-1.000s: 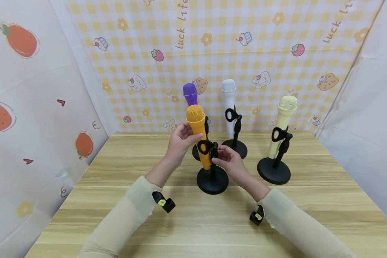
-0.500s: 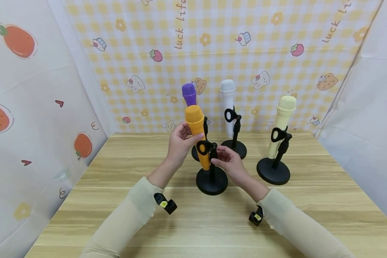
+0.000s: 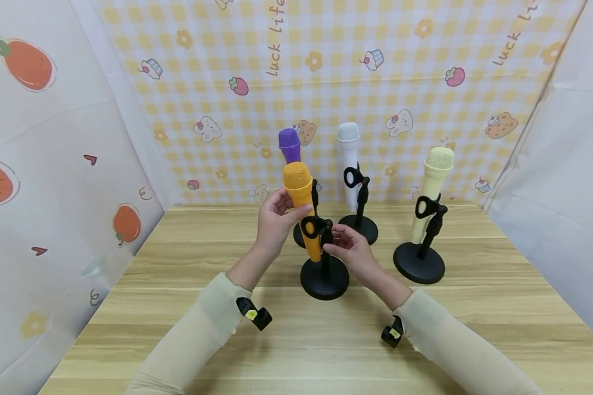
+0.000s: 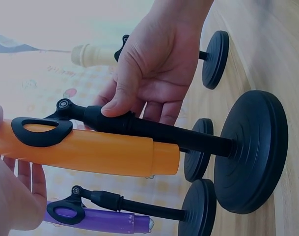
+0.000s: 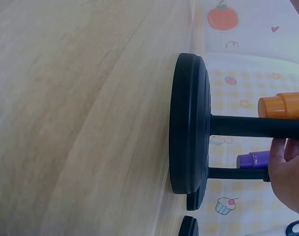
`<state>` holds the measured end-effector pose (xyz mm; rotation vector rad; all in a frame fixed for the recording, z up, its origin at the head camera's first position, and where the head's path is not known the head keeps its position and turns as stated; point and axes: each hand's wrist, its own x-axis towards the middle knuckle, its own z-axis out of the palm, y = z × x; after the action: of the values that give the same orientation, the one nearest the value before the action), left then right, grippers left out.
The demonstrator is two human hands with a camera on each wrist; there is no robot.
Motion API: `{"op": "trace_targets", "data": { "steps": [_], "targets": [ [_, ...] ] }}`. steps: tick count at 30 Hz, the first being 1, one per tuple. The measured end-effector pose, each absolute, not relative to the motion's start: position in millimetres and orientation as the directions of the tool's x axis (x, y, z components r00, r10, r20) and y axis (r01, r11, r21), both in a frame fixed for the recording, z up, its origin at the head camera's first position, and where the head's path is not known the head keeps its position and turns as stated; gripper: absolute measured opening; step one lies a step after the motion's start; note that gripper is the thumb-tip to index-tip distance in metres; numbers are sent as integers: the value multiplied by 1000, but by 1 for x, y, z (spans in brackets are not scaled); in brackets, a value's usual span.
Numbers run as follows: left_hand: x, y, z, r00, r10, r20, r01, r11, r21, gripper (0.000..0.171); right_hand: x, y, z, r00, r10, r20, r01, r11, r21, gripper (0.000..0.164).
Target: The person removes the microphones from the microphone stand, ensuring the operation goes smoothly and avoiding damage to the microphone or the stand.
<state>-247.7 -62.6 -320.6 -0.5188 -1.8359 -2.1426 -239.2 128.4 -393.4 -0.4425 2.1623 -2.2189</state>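
An orange microphone (image 3: pixel 298 184) sits in the black ring clip of a desk microphone stand (image 3: pixel 324 285), tilted slightly, head up. My left hand (image 3: pixel 273 227) holds the microphone's body below its head, thumb across the front and fingers behind. On the other side, my right hand (image 3: pixel 354 252) grips the stand's upright below the clip, its thumb (image 4: pixel 121 96) lying along the stem in the left wrist view. The round base stands on the table. In the left wrist view, the orange body (image 4: pixel 105 155) passes through the clip, its lower end beside the stem.
Behind stands a purple microphone (image 3: pixel 290 145) on its own stand, partly hidden by the orange one. A white microphone (image 3: pixel 349 140) on a stand is at the back, a pale yellow microphone (image 3: pixel 437 167) on another at right. Patterned cloth (image 3: pixel 316 104) hangs behind the wooden table (image 3: pixel 188 247).
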Motion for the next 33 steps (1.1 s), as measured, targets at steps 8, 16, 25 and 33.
{"op": "trace_targets", "data": {
  "steps": [8,16,25,33],
  "targets": [
    [-250,-61,-320,-918,3,397,388,-204,899,36,-242,130,-394,-955,-213,204,-197,-56,-979,30],
    [-248,-62,-320,-937,-9,349,344,-189,920,37,-244,130,-396,-951,-228,209,-198,-73,-978,30],
    [-247,-62,-320,-945,-8,327,322,-203,925,35,-243,131,-399,-949,-233,215,-201,-84,-976,30],
    [-247,-63,-317,-958,-21,285,283,-212,935,37,-242,130,-399,-947,-227,227,-225,-34,-974,33]
  ]
}}
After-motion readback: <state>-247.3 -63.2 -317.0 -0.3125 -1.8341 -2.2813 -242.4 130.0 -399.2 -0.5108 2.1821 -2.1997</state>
